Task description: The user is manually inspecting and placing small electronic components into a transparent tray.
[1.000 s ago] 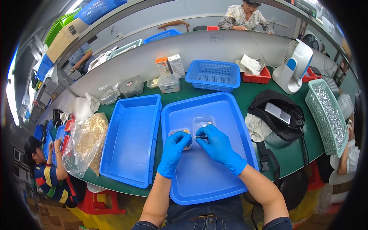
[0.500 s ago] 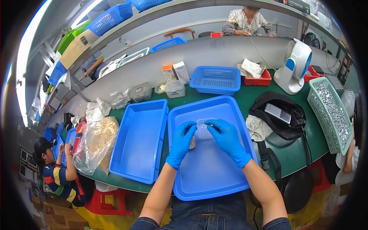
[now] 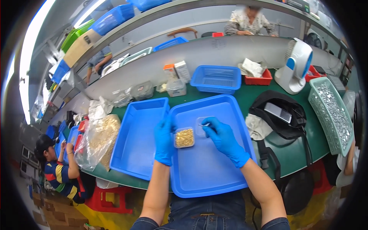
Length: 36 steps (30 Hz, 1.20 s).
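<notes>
My left hand (image 3: pixel 164 138), in a blue glove, is over the left rim of the large blue tray (image 3: pixel 209 176), beside a small clear box of gold-coloured small parts (image 3: pixel 184 138). Motion smears its fingers, so I cannot make out their pose. My right hand (image 3: pixel 223 138), also gloved in blue, has thumb and forefinger pinched on a small silvery piece, too small to name. Just under those fingertips lies a second clear box (image 3: pixel 201 127) in the tray; its contents are hard to see.
To the left lie another blue tray (image 3: pixel 140 140) and a plastic bag of gold-coloured parts (image 3: pixel 101 142). Behind are a blue basket (image 3: pixel 216 79) and a white fan (image 3: pixel 294 67). On the right are a black bag (image 3: pixel 264 99) and a green basket of silvery parts (image 3: pixel 331 115). Co-workers sit nearby.
My left hand has left my right hand's fingertips and swung left past the box of gold-coloured parts, which now shows fully. My right hand has barely moved and stays pinched.
</notes>
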{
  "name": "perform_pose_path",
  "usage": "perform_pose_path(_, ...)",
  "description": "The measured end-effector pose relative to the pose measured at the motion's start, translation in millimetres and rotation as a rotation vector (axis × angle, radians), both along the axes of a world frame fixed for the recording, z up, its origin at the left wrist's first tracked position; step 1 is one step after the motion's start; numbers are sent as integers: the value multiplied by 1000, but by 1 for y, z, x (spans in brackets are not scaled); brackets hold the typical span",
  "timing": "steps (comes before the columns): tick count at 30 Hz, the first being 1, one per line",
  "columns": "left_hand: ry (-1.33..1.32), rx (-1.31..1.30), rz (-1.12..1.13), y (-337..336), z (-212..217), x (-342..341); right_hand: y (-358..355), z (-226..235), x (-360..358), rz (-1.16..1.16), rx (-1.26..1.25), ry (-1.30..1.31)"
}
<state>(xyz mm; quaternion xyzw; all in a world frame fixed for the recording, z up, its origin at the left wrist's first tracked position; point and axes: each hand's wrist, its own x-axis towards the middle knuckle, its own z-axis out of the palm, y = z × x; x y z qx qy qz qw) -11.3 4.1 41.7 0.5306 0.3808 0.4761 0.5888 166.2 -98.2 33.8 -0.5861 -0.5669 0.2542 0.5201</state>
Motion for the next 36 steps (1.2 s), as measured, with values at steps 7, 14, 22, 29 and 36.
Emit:
perform_pose_path(7, 92, 10, -255, -48, -1, 23, -1, -11, 48, -273, 248, -412)
perform_pose_path(14, 268, -14, -672, -68, -2, 20, -59, -43, 103, -466, -178, -884)
perform_pose_path(22, 151, -123, -971, -89, -25, 54, -88, -4, 80, -476, -83, -739)
perform_pose_path(29, -261, -749, -716, -119, -28, 44, -106, 18, 2, -17, 22, -552)
perform_pose_path(36, -420, -743, -472, -126, -47, 4, -103, -11, -21, -75, -109, -82)
